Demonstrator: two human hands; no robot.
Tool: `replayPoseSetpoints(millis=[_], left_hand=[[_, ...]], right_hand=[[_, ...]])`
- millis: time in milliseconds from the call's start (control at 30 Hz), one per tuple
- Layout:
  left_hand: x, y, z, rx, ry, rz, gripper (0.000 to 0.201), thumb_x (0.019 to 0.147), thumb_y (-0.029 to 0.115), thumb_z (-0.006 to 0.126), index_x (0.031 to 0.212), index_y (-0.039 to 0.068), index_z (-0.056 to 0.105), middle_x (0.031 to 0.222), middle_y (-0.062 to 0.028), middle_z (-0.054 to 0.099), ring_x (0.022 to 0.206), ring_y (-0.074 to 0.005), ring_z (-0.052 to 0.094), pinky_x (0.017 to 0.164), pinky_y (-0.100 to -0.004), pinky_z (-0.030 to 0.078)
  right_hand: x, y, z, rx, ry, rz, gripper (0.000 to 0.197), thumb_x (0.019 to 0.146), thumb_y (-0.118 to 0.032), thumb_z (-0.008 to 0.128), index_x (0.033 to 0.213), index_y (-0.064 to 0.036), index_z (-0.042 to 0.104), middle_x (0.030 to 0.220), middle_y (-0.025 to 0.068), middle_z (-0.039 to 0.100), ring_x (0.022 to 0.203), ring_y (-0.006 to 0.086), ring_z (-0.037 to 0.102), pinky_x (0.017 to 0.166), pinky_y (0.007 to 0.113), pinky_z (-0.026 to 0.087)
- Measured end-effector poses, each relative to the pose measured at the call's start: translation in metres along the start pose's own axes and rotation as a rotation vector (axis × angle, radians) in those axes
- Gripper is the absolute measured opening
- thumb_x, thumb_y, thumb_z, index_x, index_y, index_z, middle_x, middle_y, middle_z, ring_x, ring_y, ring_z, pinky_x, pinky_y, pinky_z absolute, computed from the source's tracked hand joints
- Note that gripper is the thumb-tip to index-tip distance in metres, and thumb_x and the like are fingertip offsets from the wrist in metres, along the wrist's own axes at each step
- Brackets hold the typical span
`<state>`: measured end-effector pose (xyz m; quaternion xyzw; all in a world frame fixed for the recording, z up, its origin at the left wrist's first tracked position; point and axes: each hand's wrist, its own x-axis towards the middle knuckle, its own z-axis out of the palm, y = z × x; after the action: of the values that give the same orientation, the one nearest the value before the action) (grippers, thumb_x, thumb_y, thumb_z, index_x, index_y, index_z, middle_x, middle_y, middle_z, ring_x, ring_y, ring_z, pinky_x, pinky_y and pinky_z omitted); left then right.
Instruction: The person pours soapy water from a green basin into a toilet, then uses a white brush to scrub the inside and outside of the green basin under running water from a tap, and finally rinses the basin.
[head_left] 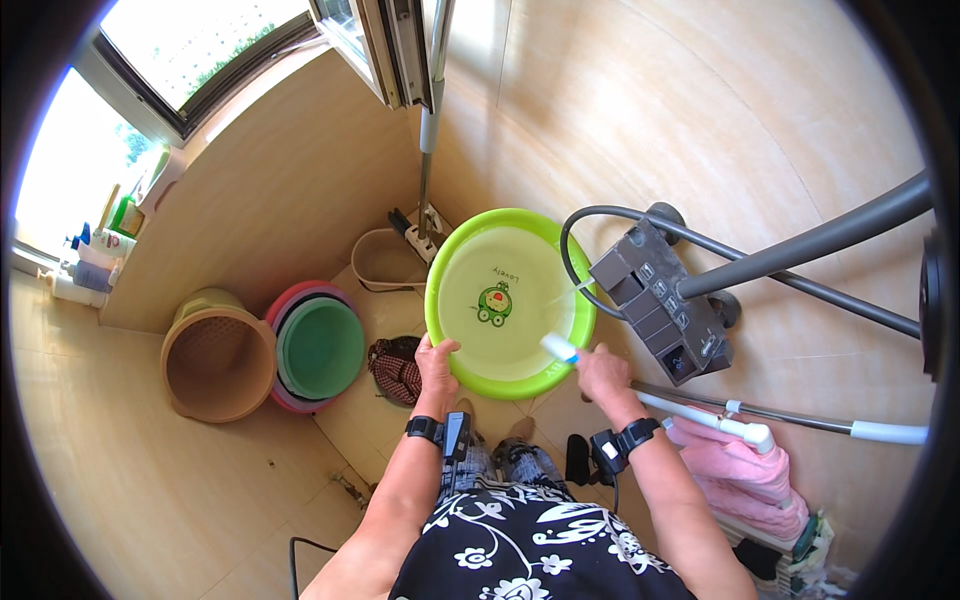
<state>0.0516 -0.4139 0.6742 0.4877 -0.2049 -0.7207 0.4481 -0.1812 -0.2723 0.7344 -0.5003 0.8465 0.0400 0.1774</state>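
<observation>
A large round basin (pixel 465 320) with a lime-green rim and pale inside stands tilted in front of me; a green cartoon figure is printed on its bottom. My left hand (pixel 437 366) grips its near left rim, thumb over the edge. At the near right rim, my right hand (pixel 604 375) is closed round a small white and blue brush-like tool (pixel 560 348), whose head points into the basin. The tool's far details are blurred. A thin pale streak, seemingly water, crosses the basin's right side below a grey shower unit (pixel 668 295).
Brown buckets (pixel 218 360) and stacked coloured basins (pixel 322 350) stand at left, near a dark checked cloth (pixel 397 372). A beige basin (pixel 388 260) sits in the corner. A dark hose (pixel 800 283) loops at right, above pink towels (pixel 745 480) on a rail. Bottles (pixel 95 258) line the windowsill.
</observation>
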Motion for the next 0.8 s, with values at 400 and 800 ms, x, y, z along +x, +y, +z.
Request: replayPoseSetpoints(millis=[400,800], left_hand=[[-0.025,-0.004,-0.012,0.032,-0.073,-0.133,0.021,0.067,-0.003,0.055,0.088,0.001,0.057,0.078,-0.0056,0.059,0.068,-0.0153,0.057,0.064,-0.0258,0.048],[-0.024,-0.023,-0.007,-0.004,-0.037,-0.435,0.028,0.067,0.000,0.056,0.095,0.001,0.056,0.086,-0.0091,0.058,0.077,-0.0220,0.057,0.070,-0.0326,0.050]], right_hand=[[0.049,0.030,0.035,-0.118,-0.124,0.107,0.026,0.086,-0.022,0.051,0.105,-0.0080,0.062,0.099,0.0187,0.059,0.090,0.0363,0.059,0.074,0.044,0.047],[0.023,-0.019,0.013,0.170,-0.331,-0.116,0.038,0.078,-0.029,0.062,0.115,-0.0216,0.057,0.092,0.0141,0.064,0.079,0.0305,0.063,0.068,0.038,0.050]])
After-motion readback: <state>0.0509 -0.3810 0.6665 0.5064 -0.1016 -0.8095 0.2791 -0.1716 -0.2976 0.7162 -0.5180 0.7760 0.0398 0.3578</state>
